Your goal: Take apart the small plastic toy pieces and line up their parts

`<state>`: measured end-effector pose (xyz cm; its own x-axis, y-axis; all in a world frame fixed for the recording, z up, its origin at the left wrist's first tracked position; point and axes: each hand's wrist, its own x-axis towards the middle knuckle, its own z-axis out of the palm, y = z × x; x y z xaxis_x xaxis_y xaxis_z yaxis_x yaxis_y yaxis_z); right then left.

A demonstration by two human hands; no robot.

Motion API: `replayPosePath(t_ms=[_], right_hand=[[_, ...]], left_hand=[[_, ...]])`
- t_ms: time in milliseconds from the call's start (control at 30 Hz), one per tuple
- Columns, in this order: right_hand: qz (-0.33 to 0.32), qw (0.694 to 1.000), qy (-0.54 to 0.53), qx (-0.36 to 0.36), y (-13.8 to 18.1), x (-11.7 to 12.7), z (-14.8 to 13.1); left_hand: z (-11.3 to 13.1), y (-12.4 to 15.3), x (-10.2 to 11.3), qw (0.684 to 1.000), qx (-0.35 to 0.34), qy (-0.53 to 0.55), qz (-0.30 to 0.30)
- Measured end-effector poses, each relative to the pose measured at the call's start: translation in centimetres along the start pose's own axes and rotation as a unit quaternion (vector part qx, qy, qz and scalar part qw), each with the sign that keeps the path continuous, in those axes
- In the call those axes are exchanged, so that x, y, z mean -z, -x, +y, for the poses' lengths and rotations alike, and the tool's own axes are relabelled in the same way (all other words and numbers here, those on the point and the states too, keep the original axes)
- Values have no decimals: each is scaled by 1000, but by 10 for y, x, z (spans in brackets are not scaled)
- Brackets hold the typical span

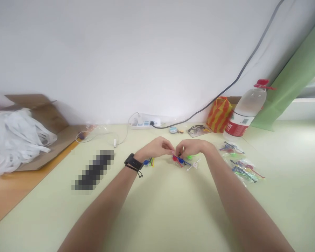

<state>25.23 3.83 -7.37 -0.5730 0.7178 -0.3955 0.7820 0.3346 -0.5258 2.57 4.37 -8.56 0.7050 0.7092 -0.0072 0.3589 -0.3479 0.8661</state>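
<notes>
My left hand (157, 147) and my right hand (191, 147) meet over the pale green table (157, 210), fingers pinched together on small coloured plastic pieces (180, 160), red and blue with thin sticks. What exactly each hand pinches is too small to name. A white stick piece (193, 165) lies just right of them, and a blue and yellow piece (148, 162) lies by my left wrist, which wears a black watch (133, 162).
Clear bags of coloured plastic sticks (241, 164) lie to the right. A water bottle (245, 112), a striped orange bag (219, 114), glasses (196, 129) and a power strip (145, 122) stand by the wall. A blurred dark object (93, 171), cardboard and white plastic (15, 140) lie left.
</notes>
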Motion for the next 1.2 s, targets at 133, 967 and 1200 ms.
replayPosePath(t_ms=[133,967,1200], right_hand=[[-19,999,11,-25,2,2,6],[250,856,-422,164,-30,-16,-34],[291,913,-278,66,-47,-29,-31]], left_hand=[[8,6,11,1000,14,12,26],[21,13,33,989,-23,-15,146],[7,12,33,992,-17,-26,123]])
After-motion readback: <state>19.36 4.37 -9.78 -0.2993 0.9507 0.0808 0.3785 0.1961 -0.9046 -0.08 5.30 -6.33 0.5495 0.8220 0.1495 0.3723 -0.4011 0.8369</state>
